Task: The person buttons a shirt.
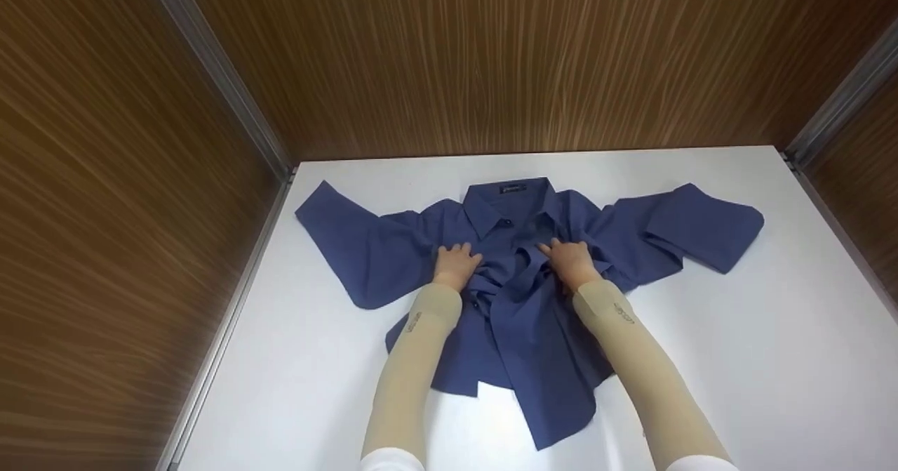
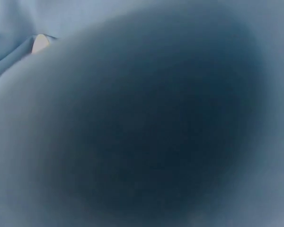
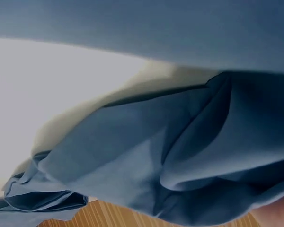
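Note:
A dark blue long-sleeved button shirt lies front up with its collar at the far side and sleeves spread to both sides. My left hand grips its chest cloth on the left. On the right front, just below the collar, my right hand holds bunched fabric, with the fingertips partly lost in the folds. Between the hands the cloth is crumpled, and one front panel hangs down toward me at a slant. Blurred cloth fills the left wrist view. Folded shirt fabric crosses the right wrist view.
The shirt rests on a white table. Brown wood-grain panels stand behind it and at both sides, with grey metal strips at the corners. Beige sleeves cover both forearms.

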Available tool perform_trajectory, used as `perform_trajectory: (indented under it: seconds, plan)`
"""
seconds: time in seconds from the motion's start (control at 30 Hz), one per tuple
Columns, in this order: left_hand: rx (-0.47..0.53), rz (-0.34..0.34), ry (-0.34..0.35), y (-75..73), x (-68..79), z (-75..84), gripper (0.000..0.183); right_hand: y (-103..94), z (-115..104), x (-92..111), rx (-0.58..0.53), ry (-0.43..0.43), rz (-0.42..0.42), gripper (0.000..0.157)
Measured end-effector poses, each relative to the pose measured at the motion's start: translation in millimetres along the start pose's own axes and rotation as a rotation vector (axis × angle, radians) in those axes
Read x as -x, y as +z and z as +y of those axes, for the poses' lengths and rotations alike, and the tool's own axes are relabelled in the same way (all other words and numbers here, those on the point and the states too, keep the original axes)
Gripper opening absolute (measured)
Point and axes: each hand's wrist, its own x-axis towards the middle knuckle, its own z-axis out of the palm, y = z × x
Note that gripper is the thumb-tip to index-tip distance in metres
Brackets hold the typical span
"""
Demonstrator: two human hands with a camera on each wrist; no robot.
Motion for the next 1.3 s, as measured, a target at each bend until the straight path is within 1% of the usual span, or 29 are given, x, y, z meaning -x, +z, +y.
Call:
perform_trajectory:
  seconds: [0.03, 0.07, 0.17, 0.2, 0.23, 0.27, 0.3, 0.37, 0.4, 0.43, 0.47, 0.5, 0.53, 0.63, 0.67, 0.7, 0.73, 0.8, 0.83, 0.87, 0.9, 0.93, 0.97, 1.07, 1.13, 1.17, 1.2, 1.23, 1.3]
  plan:
    - [-0.003, -0.017, 0.003, 1.0, -2.2, -0.4, 0.026, 0.5, 1.2, -1.4, -0.01, 0.009, -0.015, 0.084]
    - [0.002, -0.056, -0.003, -11.0, 1.7, 1.8, 0.027, 2.4, 2.8, -4.3, -0.022, 0.022, -0.037, 0.087]
    - [0.013, -0.166, -0.028, -64.7, 25.1, 9.2, 0.029, 23.9, 12.2, -24.4, -0.047, 0.05, -0.078, 0.091]
    - [0.013, -0.173, -0.035, -77.4, 32.0, 10.7, 0.028, 45.3, 19.3, -37.4, -0.028, 0.044, -0.026, 0.089]
    - [0.017, -0.209, -0.051, -92.3, 39.3, 11.9, 0.029, 57.9, 22.5, -48.2, -0.022, 0.047, -0.029, 0.093]
    - [0.021, -0.209, -0.061, -101.6, 46.5, 12.0, 0.029, 68.6, 24.3, -57.3, -0.016, 0.047, -0.029, 0.092]
    - [0.022, -0.198, -0.066, -111.0, 54.5, 11.5, 0.03, 88.1, 27.9, -67.7, 0.011, 0.038, 0.033, 0.089]
    - [0.036, -0.188, -0.075, -123.3, 66.5, 10.7, 0.032, 93.1, 25.1, -71.5, 0.016, 0.041, 0.039, 0.076]
    - [0.052, -0.18, -0.077, -124.4, 69.1, 9.7, 0.031, 90.0, 22.1, -68.7, 0.017, 0.039, 0.052, 0.067]
    - [0.066, -0.179, -0.076, -127.2, 72.6, 8.7, 0.032, 73.6, 14.7, -59.5, -0.013, 0.048, 0.011, 0.062]
    - [0.084, -0.173, -0.075, -128.0, 74.5, 7.8, 0.032, 63.1, 9.9, -50.8, -0.018, 0.048, 0.023, 0.054]
    - [0.1, -0.172, -0.07, -126.6, 74.1, 7.0, 0.032, 53.4, 6.0, -41.2, -0.014, 0.042, 0.047, 0.049]
    - [0.11, -0.179, -0.067, -121.0, 70.5, 5.6, 0.031, 32.9, -0.8, -29.4, -0.025, 0.042, 0.014, 0.043]
    - [0.111, -0.244, -0.071, -95.6, 48.9, 3.4, 0.03, 12.2, -8.2, -6.8, 0.005, 0.008, 0.088, 0.037]
    - [0.096, -0.235, -0.069, -86.9, 42.2, 4.5, 0.029, 8.3, -8.9, -2.2, 0.025, -0.006, 0.101, 0.036]
    - [0.076, -0.213, -0.053, -66.4, 30.2, 3.0, 0.028, 7.0, -8.6, 1.1, 0.045, -0.028, 0.123, 0.034]
    - [0.056, -0.229, -0.048, -49.4, 18.6, 2.3, 0.028, 6.3, -7.9, 3.8, 0.06, -0.05, 0.137, 0.033]
    - [0.02, -0.147, 0.001, -8.6, 0.5, -0.2, 0.025, 7.1, -5.3, 7.8, 0.06, -0.1, 0.17, 0.028]
    - [0.005, -0.098, 0.035, 5.0, -3.7, -1.6, 0.022, 7.8, -3.3, 9.9, 0.053, -0.124, 0.184, 0.025]
    - [-0.007, -0.087, 0.058, 7.7, -3.0, -1.6, 0.021, 8.3, -1.2, 12.4, 0.049, -0.147, 0.187, 0.024]
    - [-0.01, -0.11, 0.084, 8.1, -2.2, -3.0, 0.021, 8.5, 0.8, 15.0, 0.03, -0.165, 0.182, 0.024]
    - [0.0, -0.158, 0.098, -8.2, 6.6, -1.7, 0.023, 8.4, 2.8, 17.6, -0.004, -0.178, 0.165, 0.025]
    - [0.017, -0.148, 0.123, -26.1, 19.6, -0.6, 0.027, 7.8, 4.4, 20.1, -0.051, -0.184, 0.146, 0.027]
    - [0.082, -0.282, 0.138, -98.9, 60.6, 4.5, 0.047, 4.7, 7.9, 26.6, -0.153, -0.205, 0.058, 0.045]
    - [0.11, -0.24, 0.172, -129.2, 82.0, 5.2, 0.047, 3.0, 8.2, 28.8, -0.197, -0.229, 0.041, 0.048]
    - [0.113, -0.194, 0.182, -136.8, 88.8, 5.8, 0.043, 2.4, 7.8, 29.1, -0.201, -0.243, 0.058, 0.045]
    - [0.107, -0.147, 0.183, -138.6, 90.9, 5.8, 0.036, 2.0, 7.1, 28.9, -0.195, -0.256, 0.095, 0.039]
    - [0.102, -0.076, 0.179, -139.0, 91.4, 5.7, 0.028, 1.3, 6.6, 28.1, -0.184, -0.26, 0.149, 0.033]
    - [0.106, 0.097, 0.141, -139.3, 91.2, 5.2, 0.017, -1.4, 5.8, 26.9, -0.17, -0.231, 0.288, 0.026]
